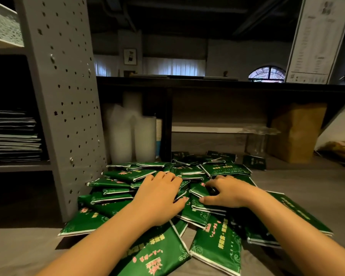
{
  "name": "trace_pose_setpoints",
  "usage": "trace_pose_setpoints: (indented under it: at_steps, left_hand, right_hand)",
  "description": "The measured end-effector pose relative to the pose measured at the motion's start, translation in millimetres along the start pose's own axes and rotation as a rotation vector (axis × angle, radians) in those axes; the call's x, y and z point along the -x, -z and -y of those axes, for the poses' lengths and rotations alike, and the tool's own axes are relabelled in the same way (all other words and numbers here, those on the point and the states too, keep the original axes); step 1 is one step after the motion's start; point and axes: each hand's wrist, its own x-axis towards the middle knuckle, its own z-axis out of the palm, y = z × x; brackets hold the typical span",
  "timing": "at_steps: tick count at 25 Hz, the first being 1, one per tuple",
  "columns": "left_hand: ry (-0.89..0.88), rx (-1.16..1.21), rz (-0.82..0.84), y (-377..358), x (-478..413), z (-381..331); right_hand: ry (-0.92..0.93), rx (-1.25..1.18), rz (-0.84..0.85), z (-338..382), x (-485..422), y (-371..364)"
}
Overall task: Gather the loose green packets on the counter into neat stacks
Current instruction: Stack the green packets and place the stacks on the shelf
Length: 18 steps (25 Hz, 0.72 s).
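Green packets (217,170) sprawl in a loose heap on the worktop (291,188), directly beneath both hands. The left grip (157,198) lies spread flat on the heap's middle. The right grip (231,192), just beside it, bends its fingers onto packets; whether it pinches one I cannot tell. Best to square a few edges together before lifting.

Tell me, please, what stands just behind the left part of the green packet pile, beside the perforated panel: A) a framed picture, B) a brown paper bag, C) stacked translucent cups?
C: the stacked translucent cups rise behind the green packets next to the perforated panel; the brown paper bag stands far right.
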Motion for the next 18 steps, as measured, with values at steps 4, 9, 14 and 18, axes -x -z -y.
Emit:
trace_pose_setpoints:
  at_steps: [4, 9, 14, 18]
  left_hand:
    - [-0.022, 0.024, -0.014, -2.0, 11.4, 3.0]
    - [-0.013, 0.082, -0.067, 0.3, 18.9, 4.2]
    - [0.058, 0.397, -0.224, 8.5, 21.1, -6.7]
    - [0.178, 1.376, -0.296, 10.1, 15.7, -12.1]
  right_hand:
    - [0.111, 0.021, -0.130, -1.4, 2.1, -5.7]
    - [0.210, 0.042, -0.304, -0.7, 13.9, -4.7]
    - [0.282, -0.116, -0.645, 18.5, 38.3, 15.4]
    - [0.528, -0.239, -0.870, 29.3, 43.7, 13.1]
